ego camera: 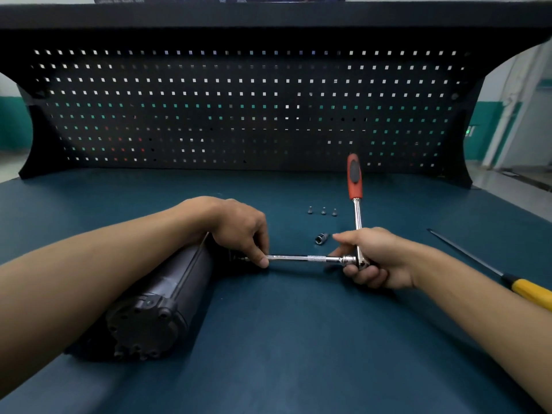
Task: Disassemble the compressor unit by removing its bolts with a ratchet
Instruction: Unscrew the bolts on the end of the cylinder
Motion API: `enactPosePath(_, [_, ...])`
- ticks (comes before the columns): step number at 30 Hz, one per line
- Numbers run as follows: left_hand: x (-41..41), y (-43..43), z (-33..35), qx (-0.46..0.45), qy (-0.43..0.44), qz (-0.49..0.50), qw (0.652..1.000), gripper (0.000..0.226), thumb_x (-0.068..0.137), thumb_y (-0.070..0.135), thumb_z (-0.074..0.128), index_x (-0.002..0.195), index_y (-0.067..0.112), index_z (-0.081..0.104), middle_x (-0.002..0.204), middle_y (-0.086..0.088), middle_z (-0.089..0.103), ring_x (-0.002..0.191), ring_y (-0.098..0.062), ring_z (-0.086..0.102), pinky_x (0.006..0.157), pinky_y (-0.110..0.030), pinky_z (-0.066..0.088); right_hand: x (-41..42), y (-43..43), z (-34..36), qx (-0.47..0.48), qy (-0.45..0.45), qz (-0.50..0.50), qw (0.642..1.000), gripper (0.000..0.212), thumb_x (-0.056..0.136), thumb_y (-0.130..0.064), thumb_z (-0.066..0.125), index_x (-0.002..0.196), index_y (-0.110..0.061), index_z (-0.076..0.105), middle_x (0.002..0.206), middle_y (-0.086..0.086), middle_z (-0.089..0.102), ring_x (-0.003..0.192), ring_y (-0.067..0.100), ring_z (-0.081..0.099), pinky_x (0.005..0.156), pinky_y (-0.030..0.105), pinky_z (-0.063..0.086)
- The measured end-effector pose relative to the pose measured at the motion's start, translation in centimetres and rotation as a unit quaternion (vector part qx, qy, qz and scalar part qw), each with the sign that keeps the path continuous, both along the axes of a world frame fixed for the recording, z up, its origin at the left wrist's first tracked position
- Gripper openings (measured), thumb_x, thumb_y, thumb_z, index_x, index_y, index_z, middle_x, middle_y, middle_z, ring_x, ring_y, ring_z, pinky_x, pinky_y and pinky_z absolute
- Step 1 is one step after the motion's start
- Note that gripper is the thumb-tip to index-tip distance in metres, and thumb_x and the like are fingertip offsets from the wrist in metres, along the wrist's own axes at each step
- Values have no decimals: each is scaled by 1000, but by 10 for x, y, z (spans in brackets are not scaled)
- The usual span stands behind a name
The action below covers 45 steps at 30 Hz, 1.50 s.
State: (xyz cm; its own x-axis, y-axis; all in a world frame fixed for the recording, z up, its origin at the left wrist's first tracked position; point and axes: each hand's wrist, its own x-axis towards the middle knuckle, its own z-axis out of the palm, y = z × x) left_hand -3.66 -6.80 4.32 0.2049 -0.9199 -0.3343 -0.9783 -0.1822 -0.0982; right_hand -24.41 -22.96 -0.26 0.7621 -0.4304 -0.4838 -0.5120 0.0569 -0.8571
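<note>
Head view: you work at a blue-green counter (298, 354) backed by a black perforated pegboard (239, 115). The dark cylindrical metal compressor unit (167, 288) lies on its side at your 9 o'clock, under your left forearm. Its long axis runs from 7 o'clock, where the bolted end cap faces you, to 1 o'clock, where its far end points toward the tool.

Your left hand (239, 228) rests over that far end. Thumb and fingertips pinch the slim chrome extension bar (298, 258) right where it meets the unit; the bolt it sits on is hidden behind your fingers. The bar lies along the 9-to-3 line and joins the head of the chrome ratchet with the red-and-grey handle (354, 180). Your right hand (373, 258) wraps that head with curled fingers at 3 o'clock. The handle points to 12 o'clock, square to the bar.

The coming swing likely turns on that right angle: the handle sweeps about the bar's axis while your left hand, the nearer to the unit, steadies the tip.

Three small loose grey bolts (323, 210) stand in a row beyond the bar, well apart from the unit. A spare chrome socket (321, 238) lies between them and the bar, just beside your right thumb. A yellow-handled screwdriver (530, 292) with a dark shaft lies at 3 o'clock, apart from both hands.
</note>
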Motion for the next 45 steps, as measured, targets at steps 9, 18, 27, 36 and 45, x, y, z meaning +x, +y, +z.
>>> enactPosePath(9, [-1,0,2,3,18,6,1000,22,82,64,68,93,46,73,67,41,61,65,22,54,65,-18,38,-3,-4,9,217,19,48,975,43,89,-34,51,72,-1,73,56,2,44,29,4,32,25,11,19])
enactPosePath(18, [-1,1,2,1,33,19,999,15,79,63,71,80,48,71,69,37,64,65,19,56,66,-21,39,-3,3,-2,13,-44,15,999,20,91,-31,68,85,-15,58,53,5,50,31,5,28,31,14,19])
enactPosePath(27, [2,1,1,-15,37,21,999,26,79,61,72,87,36,72,70,33,65,64,15,56,62,-22,38,-4,3,-17,-302,-190,55,932,19,85,-34,80,76,-18,75,53,7,64,42,10,49,42,17,36])
enactPosePath(36, [0,5,3,-19,48,35,998,26,80,58,73,97,39,73,74,34,66,68,16,58,69,-20,44,0,-8,-30,-461,-263,77,844,15,77,-44,83,84,-35,74,69,-9,68,59,8,59,57,22,48])
enactPosePath(45, [0,6,3,-22,42,34,998,18,82,58,72,87,41,74,71,33,67,65,15,59,66,-20,42,5,-28,-39,-526,-291,127,789,34,73,-54,75,104,-41,68,97,-21,70,84,-1,67,70,6,47])
